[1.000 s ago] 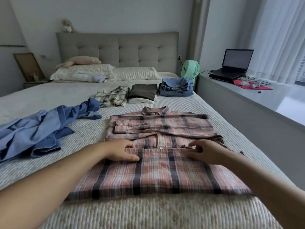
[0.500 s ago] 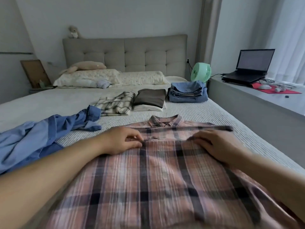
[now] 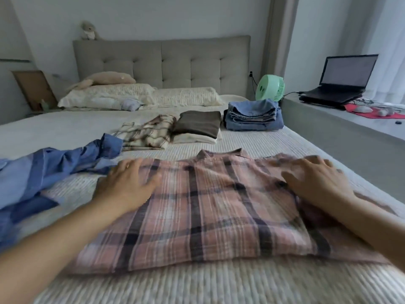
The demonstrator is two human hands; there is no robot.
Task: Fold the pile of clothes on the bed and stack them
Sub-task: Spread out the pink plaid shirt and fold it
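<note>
I have the pink plaid shirt (image 3: 210,207) lying in the middle of the bed (image 3: 219,284), already doubled over with its collar at the far edge. My left hand (image 3: 129,185) rests flat on its left side and my right hand (image 3: 315,181) on its right side, fingers straight and spread, gripping nothing. This looks like the smoothing pass after a fold. To do it well I would press outward from the centre toward both edges, keep the side edges square, and flatten the near crease before lifting. The frame is blurred, so I cannot tell whether the right edge is tucked evenly. The folded stacks sit farther up the bed: a checked shirt (image 3: 149,133), a brown top (image 3: 198,126) on a cream piece, and folded denim (image 3: 252,116). A crumpled blue shirt (image 3: 50,170) waits just left.
</note>
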